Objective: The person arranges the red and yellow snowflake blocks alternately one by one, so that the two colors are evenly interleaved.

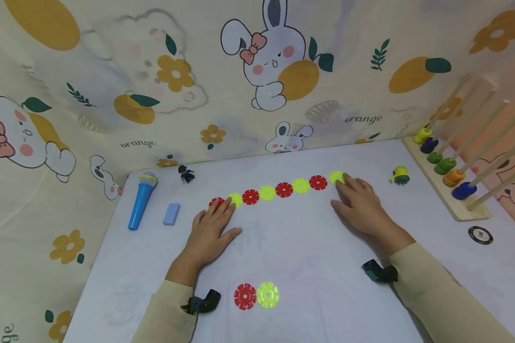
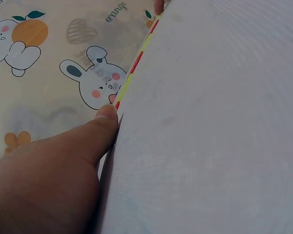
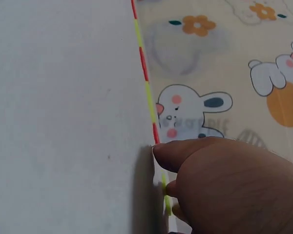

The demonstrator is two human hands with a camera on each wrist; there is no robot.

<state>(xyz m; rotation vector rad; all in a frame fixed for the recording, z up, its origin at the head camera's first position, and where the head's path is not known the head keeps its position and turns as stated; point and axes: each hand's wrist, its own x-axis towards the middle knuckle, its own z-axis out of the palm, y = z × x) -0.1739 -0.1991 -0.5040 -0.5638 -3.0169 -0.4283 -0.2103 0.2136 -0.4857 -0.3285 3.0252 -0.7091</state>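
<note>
A slightly slanted row of flat notched plastic discs, red (image 1: 284, 189) and yellow-green (image 1: 267, 193) by turns, runs across the white table. My left hand (image 1: 210, 236) lies palm down at the row's left end, its straight fingers over the end red disc (image 1: 214, 202) and the yellow-green disc beside it (image 1: 237, 200). At the other end my right hand (image 1: 365, 207) touches the last yellow-green disc (image 1: 335, 176) with extended fingers. Both wrist views show the row edge-on, with the left thumb (image 2: 106, 113) and the right hand (image 3: 219, 175) low beside it.
Nearer me lie one red disc (image 1: 245, 296) and one yellow-green disc (image 1: 268, 295), side by side. A blue toy microphone (image 1: 140, 202), a blue block (image 1: 171, 214) and a small figure (image 1: 186, 174) are at left. Right are a green toy (image 1: 400, 175), a pegged wooden stand (image 1: 465, 209) and a black-and-white chip (image 1: 480, 235).
</note>
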